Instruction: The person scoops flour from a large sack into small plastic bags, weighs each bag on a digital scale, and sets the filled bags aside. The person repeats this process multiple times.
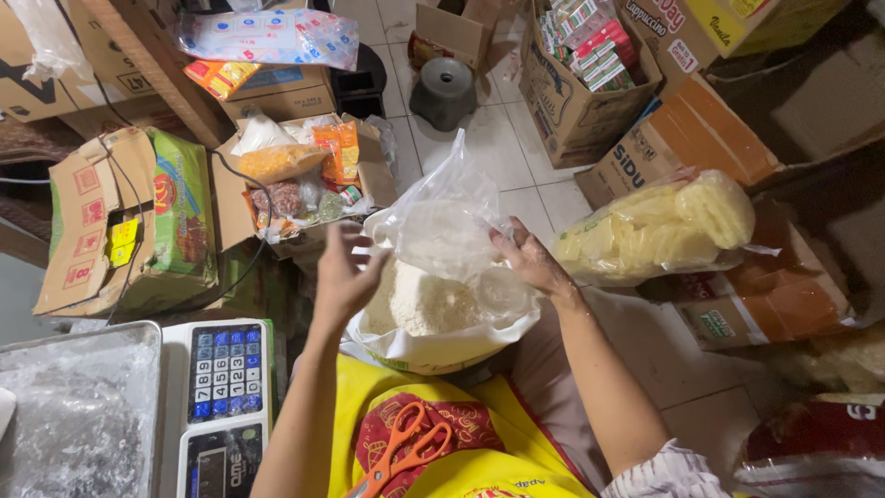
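Clear plastic bag (442,217) is being held up over the big white sack of flour (429,314), which is sitting open on the floor just in front of the person's knees. The bag is looking empty or nearly so; only a faint dusting is showing inside, so filling is not yet done as far as the view tells. Right hand (527,258) is pinching the bag's right edge, fingers closed on the film. Left hand (343,277) is hovering just beside the bag's left edge, fingers spread and curled, gripping nothing that I can make out. Sack's rim is rolled down, flour heaped in the middle and touching neither hand. Orange-handled scissors (406,450) are lying on the yellow apron (479,466) in the lap, untouched. To the person's left, a digital scale (224,406) with a blue keypad is standing beside its steel weighing pan (83,406), nothing bagged on it, so weighing is looking still to come. Further out on the tiled floor (489,148): a bag of pale yellow crackers (659,226) to the right, resting on cardboard cartons (719,129); an open box of mixed snack packets (295,180) beyond the left hand; a grey plastic stool (444,90) well apart, behind the sack.
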